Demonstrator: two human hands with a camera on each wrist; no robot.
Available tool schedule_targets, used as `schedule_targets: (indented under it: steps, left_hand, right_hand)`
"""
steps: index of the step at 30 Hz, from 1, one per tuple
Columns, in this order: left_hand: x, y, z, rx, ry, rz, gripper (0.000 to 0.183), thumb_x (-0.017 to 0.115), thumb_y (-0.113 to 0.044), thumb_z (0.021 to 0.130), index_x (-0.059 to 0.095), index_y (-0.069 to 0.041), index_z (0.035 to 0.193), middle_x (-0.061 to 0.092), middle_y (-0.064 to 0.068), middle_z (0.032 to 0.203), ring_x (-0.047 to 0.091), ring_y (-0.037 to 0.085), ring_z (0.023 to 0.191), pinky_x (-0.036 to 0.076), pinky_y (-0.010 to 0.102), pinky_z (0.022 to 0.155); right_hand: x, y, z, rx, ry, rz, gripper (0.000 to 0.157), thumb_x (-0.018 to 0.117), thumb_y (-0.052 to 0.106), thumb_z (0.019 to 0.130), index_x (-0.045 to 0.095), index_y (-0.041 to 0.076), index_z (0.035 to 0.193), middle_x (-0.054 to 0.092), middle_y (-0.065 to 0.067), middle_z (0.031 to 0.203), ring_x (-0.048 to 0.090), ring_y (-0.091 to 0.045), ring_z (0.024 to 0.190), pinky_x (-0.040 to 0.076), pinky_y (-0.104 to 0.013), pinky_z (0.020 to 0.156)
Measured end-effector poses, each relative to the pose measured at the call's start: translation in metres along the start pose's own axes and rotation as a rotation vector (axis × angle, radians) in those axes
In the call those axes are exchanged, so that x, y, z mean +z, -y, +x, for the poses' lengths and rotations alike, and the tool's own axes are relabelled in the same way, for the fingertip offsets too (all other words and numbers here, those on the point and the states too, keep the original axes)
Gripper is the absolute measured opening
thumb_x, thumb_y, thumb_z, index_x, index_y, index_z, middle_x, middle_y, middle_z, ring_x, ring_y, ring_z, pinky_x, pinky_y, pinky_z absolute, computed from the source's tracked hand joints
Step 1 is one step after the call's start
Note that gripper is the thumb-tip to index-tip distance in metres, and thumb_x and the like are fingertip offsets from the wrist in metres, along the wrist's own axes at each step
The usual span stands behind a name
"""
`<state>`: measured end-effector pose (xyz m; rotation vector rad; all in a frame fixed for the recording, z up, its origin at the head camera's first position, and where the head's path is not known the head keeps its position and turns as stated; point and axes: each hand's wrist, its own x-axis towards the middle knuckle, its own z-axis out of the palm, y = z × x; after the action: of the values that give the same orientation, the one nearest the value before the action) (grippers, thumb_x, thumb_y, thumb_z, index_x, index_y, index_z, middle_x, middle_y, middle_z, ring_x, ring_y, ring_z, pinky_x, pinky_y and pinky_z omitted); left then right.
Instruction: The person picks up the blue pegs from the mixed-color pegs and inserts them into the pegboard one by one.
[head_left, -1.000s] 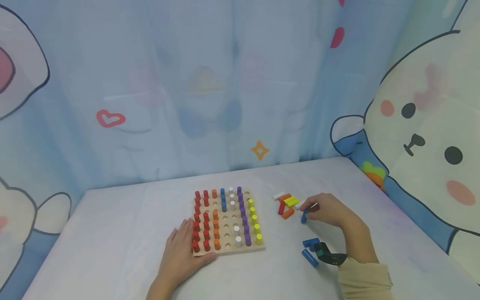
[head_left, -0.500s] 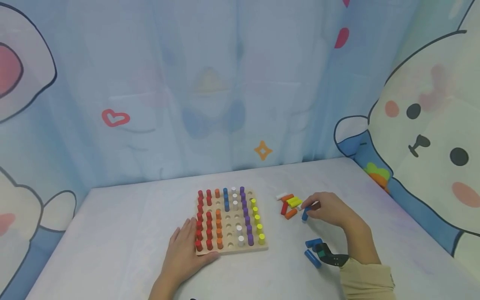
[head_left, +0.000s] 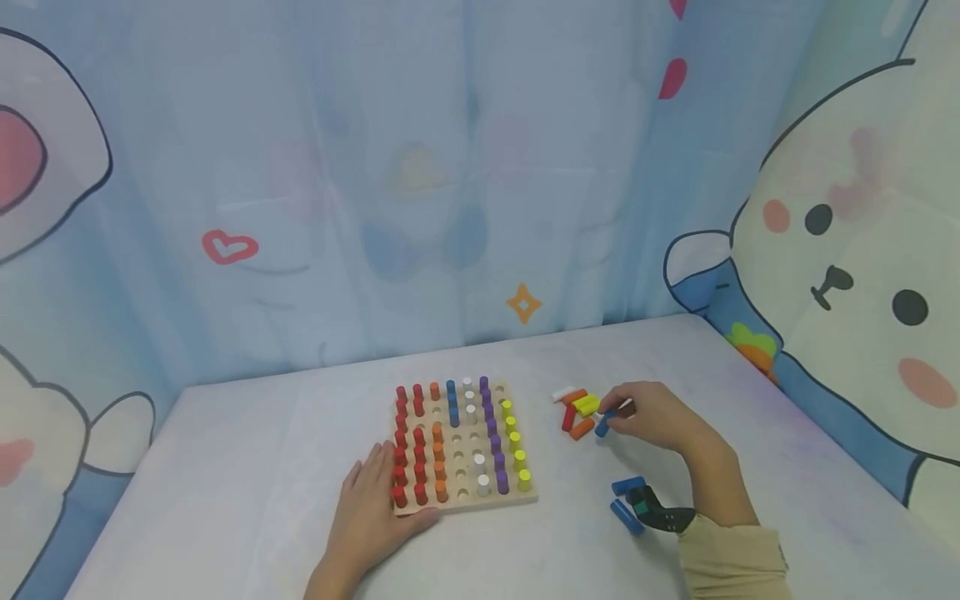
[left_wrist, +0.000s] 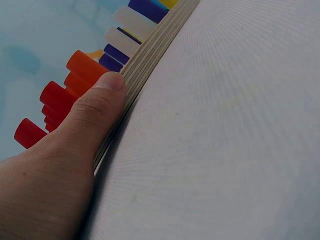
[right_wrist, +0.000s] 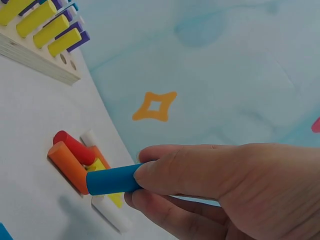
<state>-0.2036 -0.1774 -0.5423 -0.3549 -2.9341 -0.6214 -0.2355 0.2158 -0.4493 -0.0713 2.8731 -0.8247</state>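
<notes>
Right grip pinches blue cylinder — left grip touches layered wooden board.

Head camera looks forward and down; both close wrist views share its pegboard.

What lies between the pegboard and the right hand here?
In the head view, a cluster of loose pegs (red, orange, yellow, white) lies between the pegboard and the right hand, which pinches a blue peg.

Soft, diffuse light covers the counter, leaving faint shadows in the head view. Both wrist views look dimmer: the left darkens beneath the board, the right shows a soft-edged shadow lower left.
</notes>
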Motion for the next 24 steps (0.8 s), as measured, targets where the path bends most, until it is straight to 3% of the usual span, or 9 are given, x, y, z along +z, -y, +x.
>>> schedule_targets:
  steps: [12,24]
  left_hand:
    - [-0.001,-0.001,0.0,0.009,-0.015,0.012,0.12,0.049,-0.088,0.065,0.028,-0.004,0.149,0.034,0.012,0.153,0.027,0.028,0.144,0.021,0.053,0.117]
    - [0.001,0.0,0.0,0.001,-0.006,0.006,0.121,0.05,-0.088,0.065,0.027,-0.004,0.149,0.034,0.012,0.153,0.027,0.029,0.144,0.021,0.054,0.117]
  right_hand:
    - [-0.004,0.022,-0.003,-0.071,-0.051,-0.005,0.02,0.068,0.01,0.086,0.066,0.006,0.106,0.066,-0.011,0.108,0.062,-0.025,0.098,0.059,-0.038,0.08]
    - [0.0,0.036,-0.005,-0.071,-0.077,0.013,0.025,0.067,0.011,0.086,0.065,0.004,0.11,0.066,-0.012,0.109,0.063,-0.03,0.102,0.059,-0.038,0.079]
